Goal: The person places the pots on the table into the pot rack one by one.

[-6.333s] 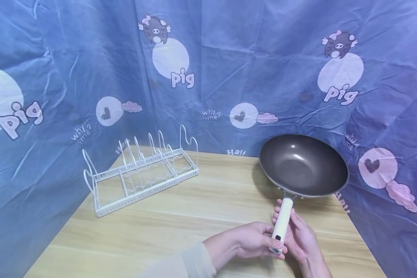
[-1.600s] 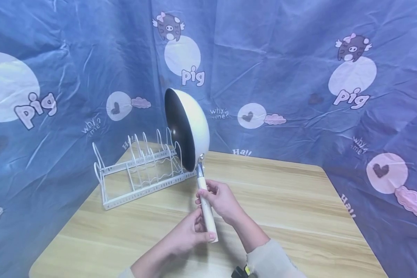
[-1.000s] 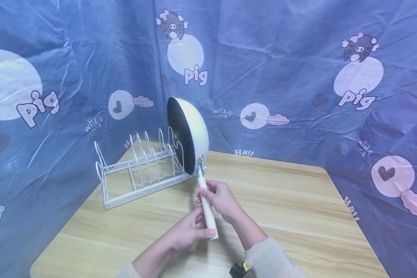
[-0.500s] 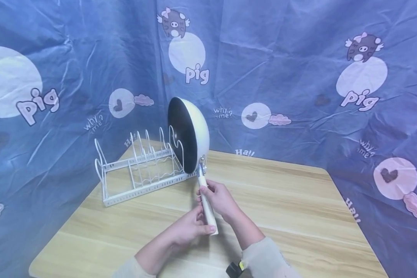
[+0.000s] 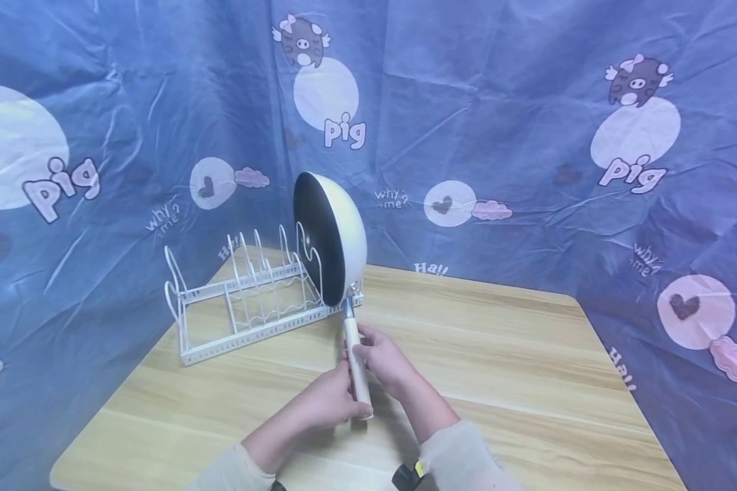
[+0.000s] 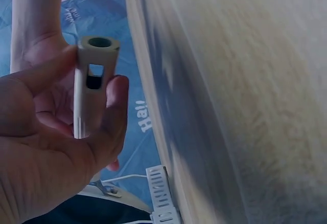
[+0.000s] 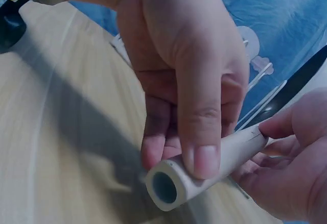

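A frying pan, white outside and dark inside, stands on edge in the right end of a white wire rack. Its rim is between the rack's last wire loops, with the dark inside facing left. The pale handle slopes down toward me. My left hand grips the handle's lower end, the thumb on top in the right wrist view. Higher up, near the metal neck, my right hand holds the same handle from the right. The hollow handle end shows in both wrist views.
The rack's other wire dividers stand to the pan's left. A wooden table extends to the right and front. Blue printed cloth hangs behind and on both sides. A black and yellow device is by the right sleeve.
Earlier the pan was face up at the right; it has been carried left, turned on edge and lowered into the rack. Lately the handle has shifted slightly left; both hands keep hold.
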Action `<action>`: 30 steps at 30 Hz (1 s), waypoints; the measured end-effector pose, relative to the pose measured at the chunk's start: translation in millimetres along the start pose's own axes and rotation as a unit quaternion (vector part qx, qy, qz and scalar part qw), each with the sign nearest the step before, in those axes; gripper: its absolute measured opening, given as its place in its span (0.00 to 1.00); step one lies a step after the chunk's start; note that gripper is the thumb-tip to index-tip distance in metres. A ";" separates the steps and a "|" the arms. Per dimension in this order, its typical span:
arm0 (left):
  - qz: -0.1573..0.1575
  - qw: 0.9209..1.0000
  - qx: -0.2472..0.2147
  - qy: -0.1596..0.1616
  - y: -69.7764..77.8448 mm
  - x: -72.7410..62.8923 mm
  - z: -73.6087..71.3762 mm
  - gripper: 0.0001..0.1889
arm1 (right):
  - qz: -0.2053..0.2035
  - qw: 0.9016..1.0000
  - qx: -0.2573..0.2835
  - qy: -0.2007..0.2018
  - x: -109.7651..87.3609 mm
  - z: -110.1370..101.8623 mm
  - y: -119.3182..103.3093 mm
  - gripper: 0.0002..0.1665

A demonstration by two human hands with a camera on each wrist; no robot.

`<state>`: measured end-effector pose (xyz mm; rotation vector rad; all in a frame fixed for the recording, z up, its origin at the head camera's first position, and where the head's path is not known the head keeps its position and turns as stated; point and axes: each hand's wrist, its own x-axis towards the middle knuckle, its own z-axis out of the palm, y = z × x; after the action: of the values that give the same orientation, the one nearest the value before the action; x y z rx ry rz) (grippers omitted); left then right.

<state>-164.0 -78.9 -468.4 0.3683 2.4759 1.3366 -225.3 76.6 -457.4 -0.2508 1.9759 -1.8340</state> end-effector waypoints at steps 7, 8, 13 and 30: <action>-0.017 0.997 0.076 0.007 -7.1 1.1 0.7 0.34 | -0.002 1.000 -0.012 0.017 4.5 7.8 14.9 0.36; -0.017 0.996 0.083 0.007 -7.6 1.1 1.1 0.34 | -0.003 1.000 -0.014 0.018 4.8 8.6 16.3 0.36; -0.009 0.991 0.130 0.017 -7.3 1.0 2.6 0.31 | -0.006 1.000 -0.015 0.027 6.2 11.0 20.7 0.36; 0.026 0.935 0.348 0.071 27.7 -29.8 7.2 0.47 | -0.087 0.882 -0.449 0.111 -26.2 -15.3 3.5 0.36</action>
<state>-131.5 -69.5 -444.6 0.5022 3.0195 0.4591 -208.0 101.7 -455.4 -0.5160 2.9353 -0.9108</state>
